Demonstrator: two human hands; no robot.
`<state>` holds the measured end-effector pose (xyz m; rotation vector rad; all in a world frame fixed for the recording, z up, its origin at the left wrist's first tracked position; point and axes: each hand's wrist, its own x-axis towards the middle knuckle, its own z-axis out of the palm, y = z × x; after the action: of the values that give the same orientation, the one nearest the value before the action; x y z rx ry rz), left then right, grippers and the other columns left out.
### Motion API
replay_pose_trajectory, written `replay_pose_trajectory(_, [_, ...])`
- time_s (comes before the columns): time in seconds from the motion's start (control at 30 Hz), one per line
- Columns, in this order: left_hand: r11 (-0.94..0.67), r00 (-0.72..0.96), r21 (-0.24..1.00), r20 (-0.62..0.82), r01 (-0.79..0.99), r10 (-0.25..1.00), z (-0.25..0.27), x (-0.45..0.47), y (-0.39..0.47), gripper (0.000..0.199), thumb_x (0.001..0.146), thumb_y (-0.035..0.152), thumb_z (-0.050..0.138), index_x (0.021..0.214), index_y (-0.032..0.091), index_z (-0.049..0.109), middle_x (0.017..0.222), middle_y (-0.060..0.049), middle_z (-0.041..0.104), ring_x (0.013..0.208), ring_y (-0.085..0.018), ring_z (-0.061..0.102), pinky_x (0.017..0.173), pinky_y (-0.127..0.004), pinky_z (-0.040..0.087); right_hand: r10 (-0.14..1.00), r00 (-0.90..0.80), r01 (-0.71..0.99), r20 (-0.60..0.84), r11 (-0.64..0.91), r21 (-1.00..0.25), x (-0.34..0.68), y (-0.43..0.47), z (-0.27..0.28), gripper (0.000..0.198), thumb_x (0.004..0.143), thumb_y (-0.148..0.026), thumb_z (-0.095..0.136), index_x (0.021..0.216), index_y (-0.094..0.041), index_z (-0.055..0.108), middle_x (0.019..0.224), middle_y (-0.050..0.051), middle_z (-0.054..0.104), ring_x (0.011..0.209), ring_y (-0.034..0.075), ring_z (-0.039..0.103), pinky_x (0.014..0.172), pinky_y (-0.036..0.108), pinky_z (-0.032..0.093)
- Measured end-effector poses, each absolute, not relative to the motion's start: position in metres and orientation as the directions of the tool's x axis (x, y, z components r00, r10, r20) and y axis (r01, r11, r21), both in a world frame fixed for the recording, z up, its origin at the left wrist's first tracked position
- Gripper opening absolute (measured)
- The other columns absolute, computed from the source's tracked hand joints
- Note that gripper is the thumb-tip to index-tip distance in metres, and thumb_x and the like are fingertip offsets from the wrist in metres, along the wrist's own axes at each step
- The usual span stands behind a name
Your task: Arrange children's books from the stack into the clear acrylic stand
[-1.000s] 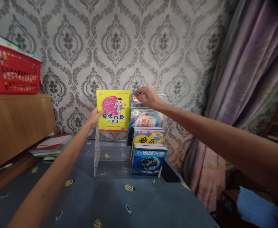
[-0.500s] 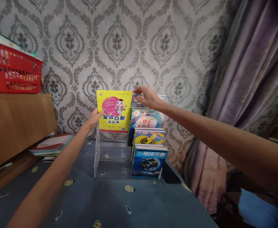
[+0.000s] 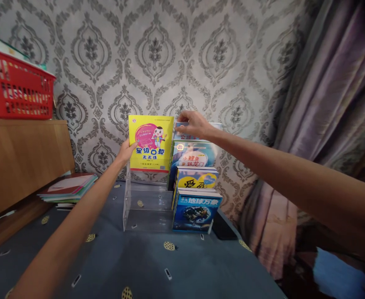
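My left hand (image 3: 128, 150) grips the left edge of a yellow book (image 3: 151, 160), thumb on its cover. The book stands upright at the back left of a clear stepped rack (image 3: 148, 220). My right hand (image 3: 194, 124) is at the top left corner of a blue book (image 3: 213, 128) in the back right, fingers curled over the top edge and thumb in front. In front of it on the rack stand a teal book (image 3: 191, 153), a yellow-and-blue book (image 3: 197, 179) and a dark blue book with an earth picture (image 3: 197, 211).
A black flat object (image 3: 224, 228) lies right of the rack on the blue patterned cloth (image 3: 145, 265). Left are a stack of booklets (image 3: 67, 187), a wooden cabinet (image 3: 23, 162) and a red basket (image 3: 23, 91). A purple curtain (image 3: 319, 104) hangs at right.
My right hand has shifted slightly right, leaving a small gap to the yellow book. More red lettering shows on the blue book. My left hand keeps its hold.
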<state>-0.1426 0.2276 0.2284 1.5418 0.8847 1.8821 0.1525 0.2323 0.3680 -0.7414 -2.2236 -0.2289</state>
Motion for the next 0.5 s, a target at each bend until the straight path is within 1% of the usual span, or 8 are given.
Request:
replay_pose_trajectory(0.2, [-0.626,-0.151,0.777,0.613,-0.061,0.776,0.229,-0.142,0.223,0.056,0.065,0.040,0.084,0.112,0.014,0.065,0.099,-0.009,0.077,0.091,-0.028,0.073,0.081,-0.039,0.059,0.462,-0.552,0.601,0.694,0.797,-0.052,0.151,0.233,0.371,0.013,0.070,-0.023,0.067,0.080,-0.020,0.059,0.075,0.001,0.063,0.071,0.018,0.055,0.061,0.030,0.036])
replay_pose_trajectory(0.33, [-0.618,-0.085,0.780,0.612,-0.096,0.786,0.230,-0.142,0.214,0.060,0.067,0.041,0.083,0.119,0.015,0.064,0.105,-0.009,0.077,0.095,-0.029,0.073,0.084,-0.041,0.059,0.478,-0.552,0.612,0.683,0.789,-0.057,0.151,0.235,0.372,0.016,0.071,-0.023,0.068,0.084,-0.020,0.059,0.076,0.001,0.064,0.071,0.018,0.055,0.060,0.030,0.037])
replay_pose_trajectory(0.5, [-0.598,0.006,0.792,0.603,-0.121,0.798,0.233,-0.144,0.208,0.063,0.069,0.042,0.082,0.123,0.015,0.063,0.110,-0.011,0.076,0.100,-0.030,0.072,0.089,-0.044,0.058,0.457,-0.579,0.557,0.675,0.827,-0.082,0.153,0.240,0.372,0.020,0.072,-0.024,0.071,0.089,-0.020,0.061,0.081,0.002,0.068,0.077,0.020,0.059,0.064,0.031,0.043])
